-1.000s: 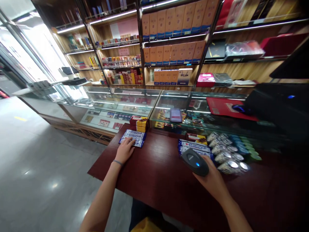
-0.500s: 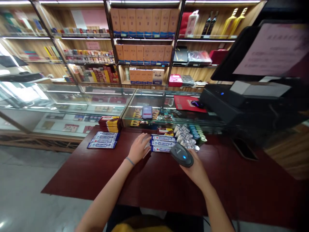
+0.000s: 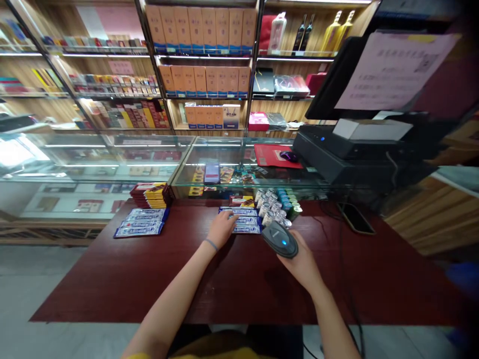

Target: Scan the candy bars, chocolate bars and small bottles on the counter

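Observation:
My right hand [image 3: 301, 259] is wrapped around a dark barcode scanner [image 3: 280, 239] with a lit blue light, held above the table. My left hand [image 3: 221, 229] reaches over the left end of a row of long blue-and-white packets [image 3: 247, 220], its fingers closed on one of them. Just right of that row stand several cans [image 3: 270, 205], silver-topped, with blue and green ones behind. A flat brown-and-yellow box [image 3: 241, 201] lies behind the packets. More blue-and-white packets [image 3: 140, 223] form a second row at the left.
A stack of brown-and-yellow boxes [image 3: 151, 194] sits at the table's [image 3: 239, 289] back left. A phone [image 3: 212, 172] rests on the glass counter [image 3: 187, 149]; another dark phone [image 3: 356, 218] lies at the right. A monitor [image 3: 339, 75] and black machine [image 3: 318, 154] stand back right.
My left hand has moved from beside the packets onto their left end, and its fingers have closed. The scanner stays in my right hand. The view has shifted to the right.

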A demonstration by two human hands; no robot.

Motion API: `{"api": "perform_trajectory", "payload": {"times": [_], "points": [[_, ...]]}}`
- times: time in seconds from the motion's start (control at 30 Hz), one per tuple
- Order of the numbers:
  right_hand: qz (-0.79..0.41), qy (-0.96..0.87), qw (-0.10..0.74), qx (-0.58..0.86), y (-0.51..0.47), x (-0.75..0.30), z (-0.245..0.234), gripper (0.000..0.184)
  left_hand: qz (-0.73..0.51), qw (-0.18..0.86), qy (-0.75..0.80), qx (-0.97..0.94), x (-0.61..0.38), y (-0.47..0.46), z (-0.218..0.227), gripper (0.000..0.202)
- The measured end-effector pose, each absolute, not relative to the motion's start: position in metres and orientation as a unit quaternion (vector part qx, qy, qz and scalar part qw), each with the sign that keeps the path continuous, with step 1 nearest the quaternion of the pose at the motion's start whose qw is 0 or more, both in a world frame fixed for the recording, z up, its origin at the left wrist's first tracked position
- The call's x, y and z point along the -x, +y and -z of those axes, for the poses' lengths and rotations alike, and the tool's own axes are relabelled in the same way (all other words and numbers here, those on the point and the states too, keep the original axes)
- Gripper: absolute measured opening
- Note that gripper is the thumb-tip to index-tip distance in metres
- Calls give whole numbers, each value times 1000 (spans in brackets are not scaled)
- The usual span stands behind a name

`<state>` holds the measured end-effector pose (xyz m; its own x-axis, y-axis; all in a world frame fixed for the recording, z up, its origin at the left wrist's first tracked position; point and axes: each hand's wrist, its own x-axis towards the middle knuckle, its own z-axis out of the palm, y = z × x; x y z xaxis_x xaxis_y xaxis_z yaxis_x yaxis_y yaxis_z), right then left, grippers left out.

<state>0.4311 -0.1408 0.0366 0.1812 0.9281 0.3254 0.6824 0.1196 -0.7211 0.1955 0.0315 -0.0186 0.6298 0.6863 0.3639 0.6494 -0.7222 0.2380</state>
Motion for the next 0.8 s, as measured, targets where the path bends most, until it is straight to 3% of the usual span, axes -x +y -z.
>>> {"api": "perform_trajectory", "payload": {"times": [0.23, 0.43, 0.53, 0.7, 0.8], "points": [[-151, -620, 418, 646, -140, -430, -32, 44, -176, 20, 367, -913, -198, 36, 15, 27], [-148, -624, 410, 649, -138, -428, -33, 42, -262, 93, 402, -873, -179, 28, 7, 26], [-142, -625, 408, 650, -135, -422, -30, 42, -351, 214, 437, -800, -160, 26, 3, 27], [-145, -641, 405, 635, -125, -402, -32, 39, -340, 589, 457, -573, -129, 23, 6, 37], [-161, -660, 385, 625, -119, -385, -39, 36, -351, 687, 437, -463, -120, 19, 9, 51]]}}
